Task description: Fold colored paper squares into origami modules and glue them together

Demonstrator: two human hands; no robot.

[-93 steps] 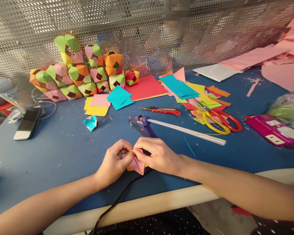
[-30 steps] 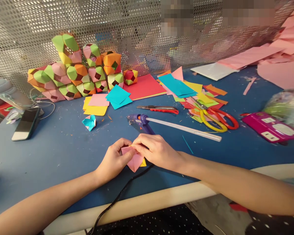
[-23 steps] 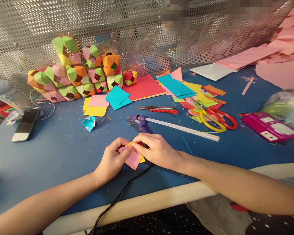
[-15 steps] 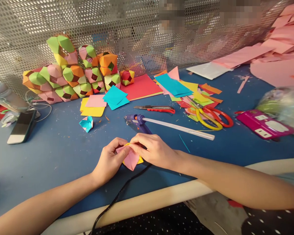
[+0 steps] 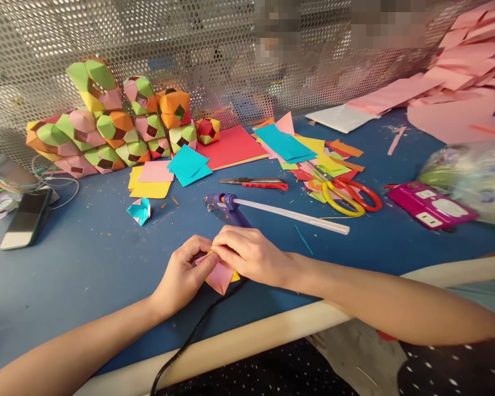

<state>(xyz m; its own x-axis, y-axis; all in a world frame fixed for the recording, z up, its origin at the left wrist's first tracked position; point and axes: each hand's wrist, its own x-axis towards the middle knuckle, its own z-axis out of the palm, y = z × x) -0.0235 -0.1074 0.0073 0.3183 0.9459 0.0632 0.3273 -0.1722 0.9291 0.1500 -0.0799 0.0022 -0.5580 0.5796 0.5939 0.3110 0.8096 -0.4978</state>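
A small pink and yellow folded paper [image 5: 221,275] is pinched between both hands above the blue table's front part. My left hand [image 5: 185,269] grips its left side, thumb on top. My right hand [image 5: 247,253] presses its upper edge with fingertips close to the left thumb, and covers part of it. Just beyond the hands lies a purple glue gun [image 5: 226,204] with a long white glue stick [image 5: 292,215]. A small blue and pink folded piece [image 5: 139,211] rests to the left, near blue paper squares [image 5: 188,165] and yellow squares [image 5: 150,188].
Folded paper balls [image 5: 115,127] are stacked against the perforated metal screen. A cutter [image 5: 256,182], scissors [image 5: 342,195], paper scraps and a magenta case [image 5: 431,205] lie rightward. A phone [image 5: 27,218] is at left. A black cable [image 5: 198,325] crosses the table's front edge.
The view has shifted slightly, so the table items appear a little further left. Both hands still hold the pink and yellow paper, in nearly the same pose.
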